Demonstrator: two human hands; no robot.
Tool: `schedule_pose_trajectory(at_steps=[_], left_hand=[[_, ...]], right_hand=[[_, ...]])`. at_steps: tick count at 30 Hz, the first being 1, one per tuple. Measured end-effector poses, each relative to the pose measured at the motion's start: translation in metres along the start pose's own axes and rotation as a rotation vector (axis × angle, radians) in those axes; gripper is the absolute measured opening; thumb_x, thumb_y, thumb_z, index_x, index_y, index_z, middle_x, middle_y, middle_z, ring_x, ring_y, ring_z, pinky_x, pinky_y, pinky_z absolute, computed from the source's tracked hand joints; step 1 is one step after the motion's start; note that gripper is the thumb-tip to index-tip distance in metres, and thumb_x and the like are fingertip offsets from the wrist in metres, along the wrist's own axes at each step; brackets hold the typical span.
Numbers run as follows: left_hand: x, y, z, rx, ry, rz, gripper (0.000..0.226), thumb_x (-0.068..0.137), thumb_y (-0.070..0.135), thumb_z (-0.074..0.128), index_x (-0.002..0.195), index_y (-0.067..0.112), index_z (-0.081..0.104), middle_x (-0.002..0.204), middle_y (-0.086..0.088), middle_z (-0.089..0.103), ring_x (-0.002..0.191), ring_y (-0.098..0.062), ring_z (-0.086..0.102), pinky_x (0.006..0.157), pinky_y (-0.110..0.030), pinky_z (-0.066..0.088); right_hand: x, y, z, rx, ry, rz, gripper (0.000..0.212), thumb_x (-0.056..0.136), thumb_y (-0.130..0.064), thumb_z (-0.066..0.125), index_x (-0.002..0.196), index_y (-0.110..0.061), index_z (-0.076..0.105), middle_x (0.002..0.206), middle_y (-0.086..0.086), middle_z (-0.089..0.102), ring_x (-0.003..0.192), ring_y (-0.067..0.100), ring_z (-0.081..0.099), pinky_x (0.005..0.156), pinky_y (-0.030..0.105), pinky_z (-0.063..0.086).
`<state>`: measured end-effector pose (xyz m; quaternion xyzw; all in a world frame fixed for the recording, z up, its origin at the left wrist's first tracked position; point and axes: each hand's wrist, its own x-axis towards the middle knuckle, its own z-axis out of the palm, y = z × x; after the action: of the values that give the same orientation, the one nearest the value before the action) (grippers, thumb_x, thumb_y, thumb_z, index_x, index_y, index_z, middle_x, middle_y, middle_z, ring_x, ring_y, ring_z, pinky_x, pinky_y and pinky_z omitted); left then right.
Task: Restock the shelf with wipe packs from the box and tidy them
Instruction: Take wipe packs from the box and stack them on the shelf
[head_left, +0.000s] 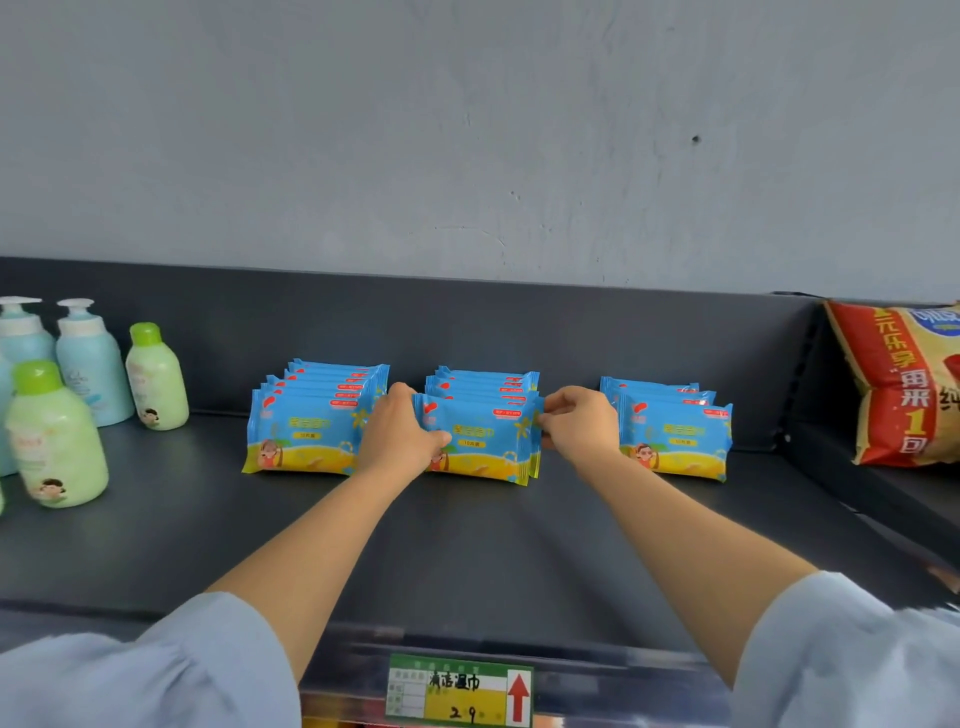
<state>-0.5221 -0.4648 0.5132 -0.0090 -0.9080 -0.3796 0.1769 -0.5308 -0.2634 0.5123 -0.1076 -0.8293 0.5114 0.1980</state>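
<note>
Three rows of blue and yellow wipe packs stand upright on the dark shelf (467, 545): a left row (306, 431), a middle row (483, 436) and a shorter right row (675, 436). My left hand (397, 431) grips the left end of the middle row's front pack, thumb across its face. My right hand (579, 423) pinches the right end of that same front pack. The box is out of view.
Green and light-blue lotion bottles (57, 431) stand at the shelf's left. A red and yellow bag (904, 384) leans at the right behind a shelf divider. A green and yellow price label (460, 691) hangs on the front edge. A grey wall rises behind.
</note>
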Motion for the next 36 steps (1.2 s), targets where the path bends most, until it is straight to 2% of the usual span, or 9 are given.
schedule_pose_trajectory(at_steps=[2,6,9,12,18,22,28,31,36], left_hand=[[-0.001,-0.001,0.001,-0.004,-0.030,-0.007,0.057,0.073,0.024,0.081,0.115,0.015,0.044,0.118,-0.003,0.055,0.099,-0.017,0.053,0.073,-0.030,0.044],[-0.005,0.002,0.001,0.041,-0.044,0.007,0.092,0.070,0.024,0.085,0.141,0.013,0.028,0.145,-0.004,0.039,0.130,-0.023,0.043,0.099,-0.040,0.043],[-0.010,0.005,0.001,0.133,-0.034,0.034,0.098,0.073,0.028,0.082,0.147,0.017,0.019,0.146,-0.007,0.031,0.130,-0.025,0.043,0.095,-0.041,0.046],[-0.014,0.006,0.002,0.312,0.042,0.135,0.091,0.075,0.035,0.079,0.144,0.020,0.021,0.137,-0.006,0.033,0.123,-0.023,0.044,0.086,-0.037,0.049],[-0.019,0.005,0.008,0.515,0.122,0.377,0.084,0.080,0.033,0.074,0.146,0.016,0.024,0.142,-0.009,0.031,0.130,-0.025,0.036,0.100,-0.033,0.040],[-0.022,0.007,0.007,0.583,0.111,0.450,0.078,0.083,0.030,0.070,0.145,0.017,0.026,0.144,-0.008,0.031,0.129,-0.024,0.036,0.098,-0.032,0.040],[-0.026,0.019,0.004,0.635,0.071,0.537,0.064,0.086,0.029,0.066,0.141,0.017,0.035,0.144,-0.006,0.035,0.131,-0.024,0.033,0.098,-0.033,0.038],[-0.030,0.027,0.007,0.617,0.058,0.583,0.054,0.087,0.027,0.065,0.135,0.016,0.042,0.138,-0.005,0.040,0.127,-0.023,0.036,0.095,-0.032,0.039],[-0.044,0.048,0.019,0.610,-0.005,0.664,0.044,0.089,0.027,0.061,0.130,0.018,0.047,0.127,0.000,0.047,0.118,-0.021,0.041,0.091,-0.032,0.041]], right_hand=[[0.000,0.000,0.000,0.007,0.002,0.011,0.022,0.086,-0.007,0.065,0.076,-0.027,0.062,0.089,0.000,0.071,0.080,0.020,0.071,0.076,0.040,0.060],[0.000,0.002,0.001,0.027,-0.007,0.022,0.018,0.086,-0.008,0.063,0.084,-0.025,0.066,0.092,-0.002,0.072,0.084,0.020,0.071,0.078,0.040,0.060],[-0.002,0.003,0.001,0.024,-0.012,0.015,0.019,0.087,-0.007,0.061,0.085,-0.025,0.066,0.093,-0.002,0.071,0.086,0.020,0.070,0.078,0.040,0.060],[-0.006,0.001,-0.001,-0.017,-0.021,-0.007,0.018,0.089,-0.007,0.058,0.097,-0.020,0.066,0.099,0.000,0.070,0.091,0.020,0.068,0.082,0.041,0.058],[-0.015,0.000,-0.007,-0.145,-0.011,-0.028,0.030,0.093,-0.010,0.055,0.122,-0.015,0.060,0.118,0.005,0.065,0.107,0.022,0.061,0.089,0.034,0.053],[-0.022,-0.002,-0.014,-0.246,-0.005,-0.077,0.030,0.095,-0.012,0.053,0.124,-0.015,0.059,0.120,0.004,0.064,0.109,0.022,0.059,0.089,0.032,0.050],[-0.040,-0.005,-0.030,-0.595,0.008,-0.197,0.029,0.095,-0.022,0.054,0.124,-0.019,0.057,0.113,0.000,0.066,0.104,0.022,0.060,0.074,0.030,0.046],[-0.051,-0.002,-0.043,-0.719,0.010,-0.225,0.030,0.095,-0.024,0.054,0.124,-0.020,0.056,0.115,0.002,0.064,0.106,0.025,0.059,0.078,0.032,0.051],[-0.077,0.004,-0.074,-0.869,0.058,-0.233,0.027,0.092,-0.022,0.053,0.118,-0.017,0.058,0.122,0.007,0.061,0.105,0.030,0.058,0.072,0.033,0.046]])
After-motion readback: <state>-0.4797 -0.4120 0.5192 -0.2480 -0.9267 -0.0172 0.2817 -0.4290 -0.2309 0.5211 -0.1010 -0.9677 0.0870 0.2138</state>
